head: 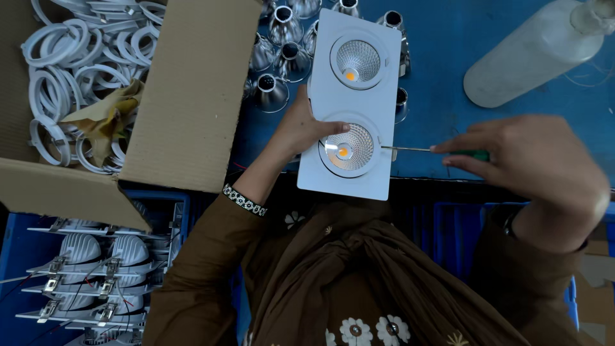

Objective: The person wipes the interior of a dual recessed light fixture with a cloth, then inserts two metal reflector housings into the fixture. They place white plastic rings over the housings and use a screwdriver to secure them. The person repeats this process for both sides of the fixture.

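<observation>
Centre of the frame: a white twin downlight panel (353,106) lying on the blue table (448,57), long side running up and away, its near edge just over the table's front lip. Two round lamp units seated in it, one upper (358,61), one lower (346,148), each with a ribbed reflector and an amber emitter at the middle. Both in place, so seemingly well along; judged to be at the fastening or adjusting stage on the lower unit, nothing to show whether the upper one is finished.

Left hand (306,125) gripping the panel's left edge, thumb laid across the rim of the lower unit. Right hand (532,166) closed around a green-handled screwdriver (429,150), thin shaft reaching left, tip touching the right side of the lower unit's ring.

Further out, upper centre: shiny bare metal reflector cones (282,51) clustered beside and behind the panel, about nine in view, some partly hidden. Upper right: one frosted plastic bottle (532,51) lying on its side. Upper left: one open cardboard box (186,96) heaped with white plastic rings (70,70), too many and too tangled to count, with a scrap of crumpled brown paper among them. Lower left: a blue crate (173,205) with stacked white lamp housings (96,256), at least four visible, wires and spring clips showing.
</observation>
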